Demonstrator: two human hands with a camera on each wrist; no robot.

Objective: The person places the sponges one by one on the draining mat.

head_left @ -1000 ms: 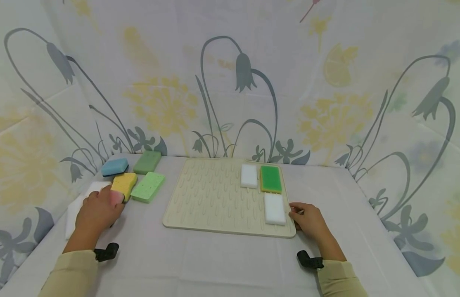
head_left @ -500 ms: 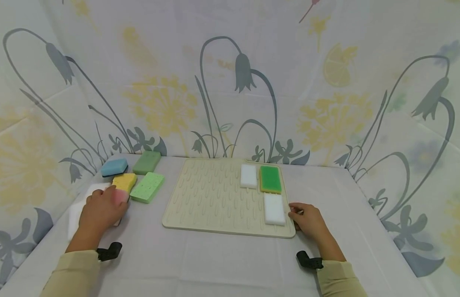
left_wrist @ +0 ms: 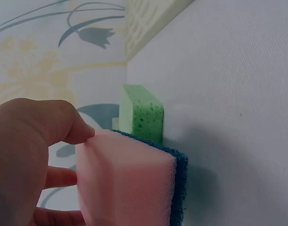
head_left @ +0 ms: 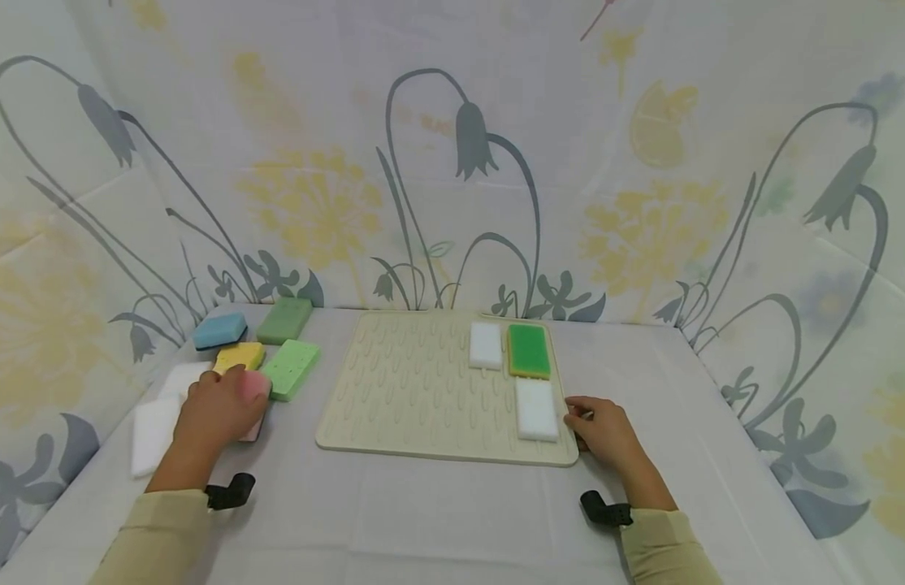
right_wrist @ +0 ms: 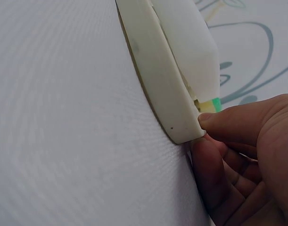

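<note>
My left hand (head_left: 217, 410) grips a pink sponge (left_wrist: 134, 179) with a dark blue scouring layer, thumb on one edge and fingers on the other side. In the head view much of that sponge is hidden under the hand. Right beyond it lies a light green sponge (head_left: 292, 369). On the right, my right hand (head_left: 604, 431) pinches the right edge of a beige ridged mat (head_left: 416, 398), its thumb on the rim in the right wrist view. The mat bears two white sponges, one behind (head_left: 485, 345) and one in front (head_left: 537, 409), plus a green-and-yellow sponge (head_left: 529, 351).
Around the left hand lie a yellow sponge (head_left: 240, 356), a blue sponge (head_left: 220, 331), a dark green sponge (head_left: 284, 319) and white blocks (head_left: 153, 435). A patterned cloth (head_left: 452, 203) rises behind the white-covered table (head_left: 394, 520).
My left hand has moved right with the pink sponge, drawing away from the white blocks and uncovering more of them. The right hand stays at the mat's edge.
</note>
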